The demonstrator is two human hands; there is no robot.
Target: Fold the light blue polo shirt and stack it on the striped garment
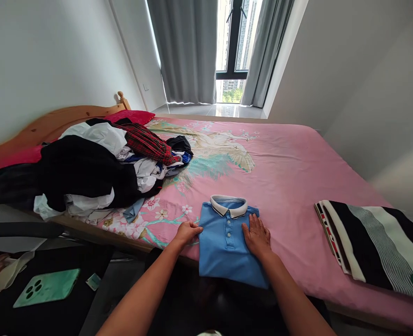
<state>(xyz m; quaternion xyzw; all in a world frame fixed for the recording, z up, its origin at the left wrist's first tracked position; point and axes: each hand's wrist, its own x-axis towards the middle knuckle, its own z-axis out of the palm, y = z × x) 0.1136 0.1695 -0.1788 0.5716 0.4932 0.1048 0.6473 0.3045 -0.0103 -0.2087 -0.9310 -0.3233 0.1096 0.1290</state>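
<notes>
A folded blue polo shirt (223,247) with a white collar lies at the near edge of the bed, on the pink flowered bedsheet (283,172). My left hand (187,232) grips the shirt's left edge with curled fingers. Flat on the shirt's right side rests my right hand (257,235), fingers spread.
A pile of loose clothes (87,168) covers the bed's left side by the wooden headboard (49,122). A folded black, white and striped garment (370,242) lies at the right. A green phone (47,287) sits on a dark surface at lower left. Grey curtains and a window stand beyond.
</notes>
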